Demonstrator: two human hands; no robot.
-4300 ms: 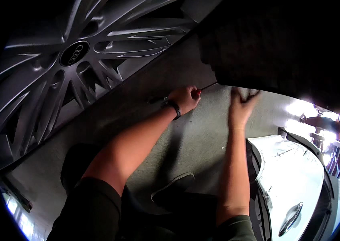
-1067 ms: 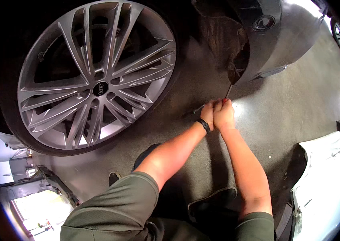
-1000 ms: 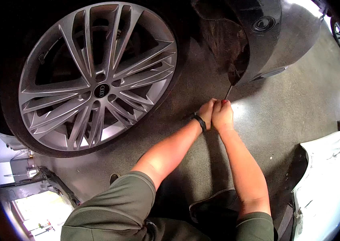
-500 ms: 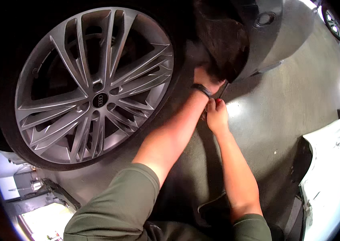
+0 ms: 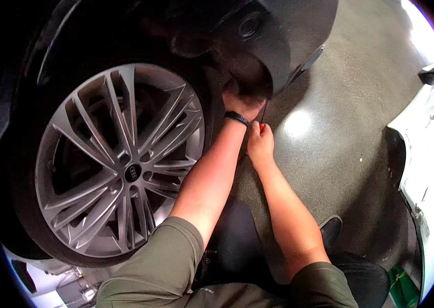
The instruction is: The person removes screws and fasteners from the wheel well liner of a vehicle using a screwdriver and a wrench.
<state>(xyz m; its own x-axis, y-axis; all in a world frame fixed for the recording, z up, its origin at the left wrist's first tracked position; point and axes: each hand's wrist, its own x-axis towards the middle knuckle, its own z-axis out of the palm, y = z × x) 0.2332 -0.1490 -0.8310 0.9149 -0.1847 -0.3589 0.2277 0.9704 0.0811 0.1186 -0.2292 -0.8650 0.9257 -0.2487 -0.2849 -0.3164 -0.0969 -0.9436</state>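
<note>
Car workshop: alloy wheel [image 5: 119, 164], detached white body panel [image 5: 427, 154]

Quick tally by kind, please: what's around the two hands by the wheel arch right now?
Silver multi-spoke alloy wheel: 1
Thin red-handled tool, held by the right hand: 1
Black wristband on the left hand: 1
Dark car bumper panel: 1
White car body panel on the grey floor: 1
Black shoe: 1
Total: 6

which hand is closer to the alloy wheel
Left. The left hand reaches up beside the alloy wheel at the tyre's edge; the right hand sits farther out over the floor.
</note>
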